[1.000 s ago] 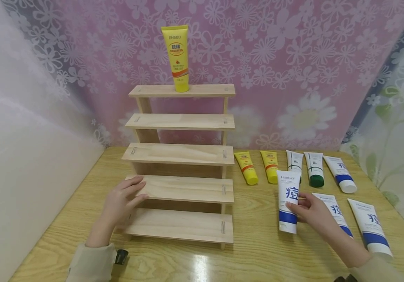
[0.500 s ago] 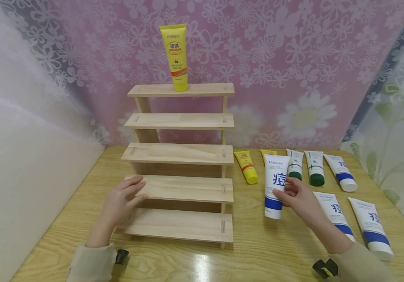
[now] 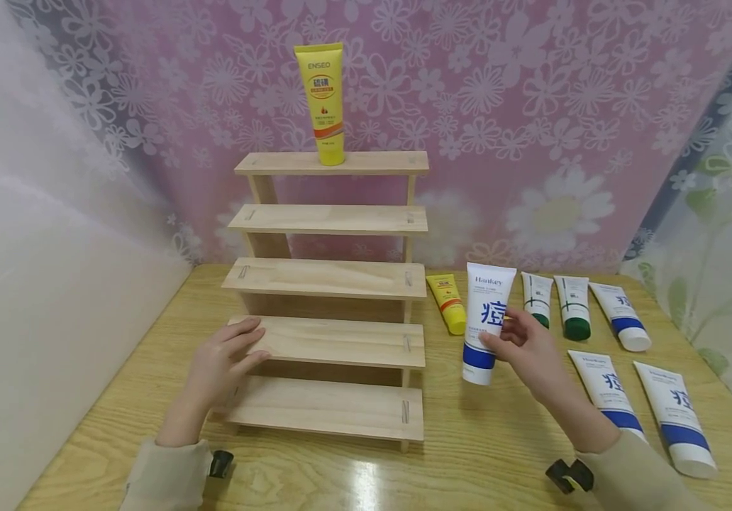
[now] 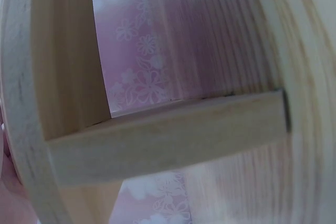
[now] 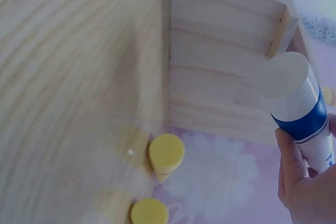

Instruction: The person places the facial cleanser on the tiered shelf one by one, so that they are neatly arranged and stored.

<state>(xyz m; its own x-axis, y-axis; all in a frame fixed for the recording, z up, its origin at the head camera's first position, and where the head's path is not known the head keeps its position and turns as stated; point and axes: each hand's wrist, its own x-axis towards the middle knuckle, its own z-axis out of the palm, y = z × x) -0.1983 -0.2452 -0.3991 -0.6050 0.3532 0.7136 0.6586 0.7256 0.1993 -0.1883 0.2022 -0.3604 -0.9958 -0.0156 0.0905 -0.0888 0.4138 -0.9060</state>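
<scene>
A five-tier wooden display stand (image 3: 340, 344) stands on the table. My left hand (image 3: 220, 358) rests at the left end of its second tier from the bottom, with fingers lying on the board. In the left wrist view the stand's side frame (image 4: 168, 140) fills the picture. To the right of the stand, my right hand (image 3: 528, 348) pinches a white and blue squeeze tube (image 3: 487, 312) by its right side, cap down and above the table. The right wrist view shows the tube's white cap (image 5: 286, 77). A yellow tube (image 3: 323, 103) stands upright on the top tier.
One small yellow tube (image 3: 447, 304) lies right of the stand. Beyond the right hand lie two white tubes with green caps, one of them here (image 3: 574, 309), and several white and blue tubes, one at the front right (image 3: 675, 419). A flowered backdrop (image 3: 468, 128) rises behind.
My right hand has carried the white and blue tube left and upward, toward the stand. It now hides the second small yellow tube in the head view. The left hand stays put.
</scene>
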